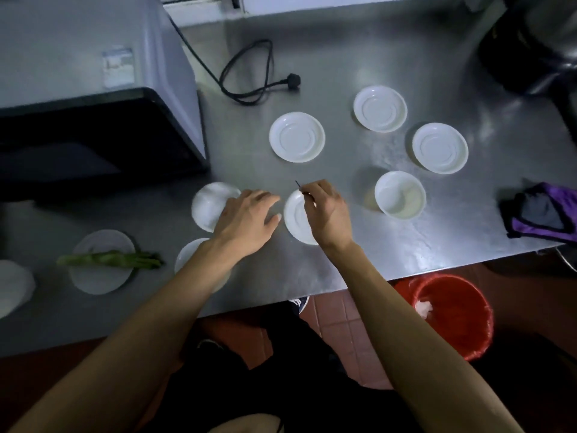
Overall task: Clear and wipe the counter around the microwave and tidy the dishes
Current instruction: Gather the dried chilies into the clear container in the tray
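Several small white saucers lie scattered on the steel counter (359, 51). My right hand (326, 212) pinches a thin dark sliver (298, 185) over one saucer (295, 218). My left hand (246, 221) hovers with relaxed fingers over the edge of another saucer (209, 204); a third saucer (190, 256) lies partly under my left forearm. Three more saucers sit further back: one in the middle (296, 137), one behind it to the right (380, 108) and one further right (440, 148). A small white bowl (399, 195) stands to the right of my right hand. The microwave (93, 89) fills the left.
A green vegetable stalk (109, 259) lies across a saucer (100, 276) at the left. A black power cord with plug (249, 73) lies behind. A purple and grey cloth (543, 214) sits at the counter's right edge. A red bucket (452, 314) stands on the floor below.
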